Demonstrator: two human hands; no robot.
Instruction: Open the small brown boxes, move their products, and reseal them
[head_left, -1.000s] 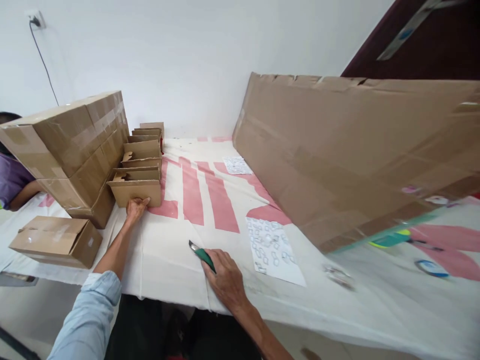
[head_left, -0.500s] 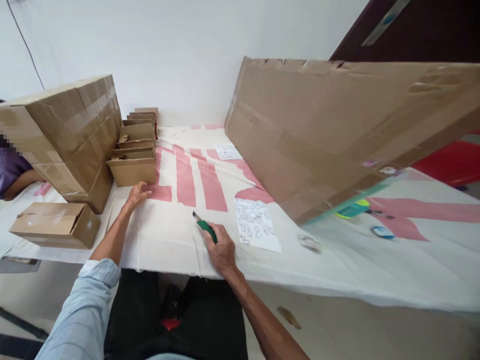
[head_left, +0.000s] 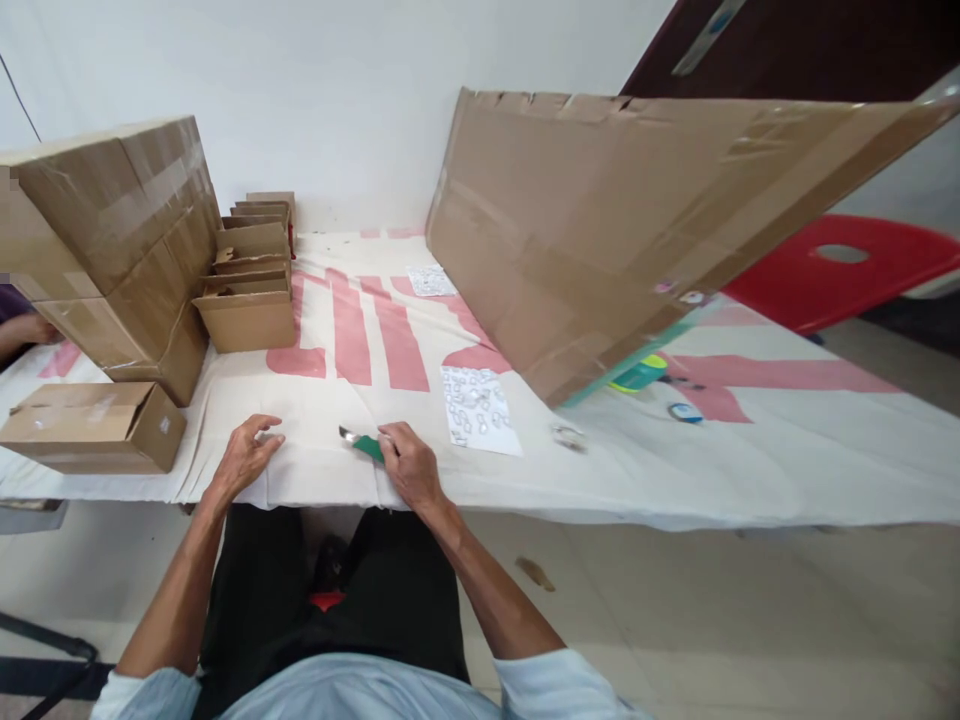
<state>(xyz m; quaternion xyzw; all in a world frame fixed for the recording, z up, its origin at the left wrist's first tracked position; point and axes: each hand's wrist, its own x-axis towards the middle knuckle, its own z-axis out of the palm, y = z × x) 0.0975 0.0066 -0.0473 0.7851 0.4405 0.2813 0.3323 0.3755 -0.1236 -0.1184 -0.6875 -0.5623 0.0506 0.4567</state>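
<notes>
My right hand (head_left: 411, 465) is closed around a green-handled cutter (head_left: 364, 443), whose metal tip points left, just over the white cloth near the table's front edge. To its left is my left hand (head_left: 246, 455), thumb and fingers apart, holding nothing. It is nearest to the bare cloth in front of a row of open small cardboard boxes (head_left: 247, 322). A printed sheet of paper (head_left: 480, 410) lies to the right of the cutter.
A closed cardboard box (head_left: 90, 430) and stacked large cartons (head_left: 112, 220) stand left. A big cardboard piece (head_left: 600, 230) leans at the right. Beyond are a tape roll (head_left: 684, 413) and red chair (head_left: 847, 270). Another person's hand (head_left: 34, 328) shows at far left.
My left hand has drawn back from the small boxes toward the table's front edge. The cutter in my right hand is tilted flatter. The whole view has shifted somewhat.
</notes>
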